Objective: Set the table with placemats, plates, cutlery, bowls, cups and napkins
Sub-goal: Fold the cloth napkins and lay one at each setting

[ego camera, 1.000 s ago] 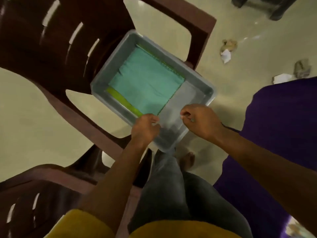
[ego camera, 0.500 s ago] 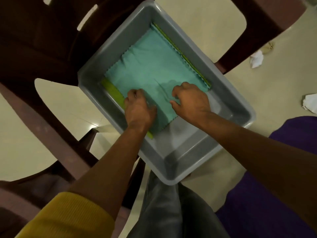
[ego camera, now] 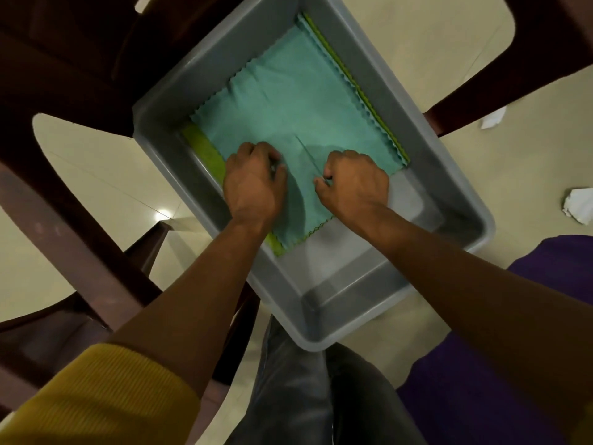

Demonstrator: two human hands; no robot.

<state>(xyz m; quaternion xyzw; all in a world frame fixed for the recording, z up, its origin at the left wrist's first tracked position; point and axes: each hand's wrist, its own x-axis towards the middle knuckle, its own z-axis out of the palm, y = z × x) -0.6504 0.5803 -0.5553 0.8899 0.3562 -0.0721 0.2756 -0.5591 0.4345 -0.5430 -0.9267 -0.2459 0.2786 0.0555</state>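
Note:
A grey plastic tub (ego camera: 346, 303) rests on a dark brown chair. Inside it lies a teal cloth (ego camera: 288, 101) with zigzag edges, on top of a green cloth (ego camera: 205, 149) whose border shows at the left and far right sides. My left hand (ego camera: 253, 184) sits on the teal cloth near its left edge, fingers curled and pinching the fabric. My right hand (ego camera: 356, 184) is a little to the right, fingers curled, pinching the same cloth. A crease runs up between the two hands. The fingertips are hidden under the knuckles.
The brown plastic chair (ego camera: 64, 91) surrounds the tub, its arms at left and upper right. A purple cloth-covered surface (ego camera: 529, 380) lies at the lower right. Crumpled paper scraps (ego camera: 577, 207) are on the cream floor. My legs in dark trousers (ego camera: 295, 396) stand below the tub.
Both hands moved from the tub's near rim forward onto the teal cloth and curled into it. The view has come closer over the tub.

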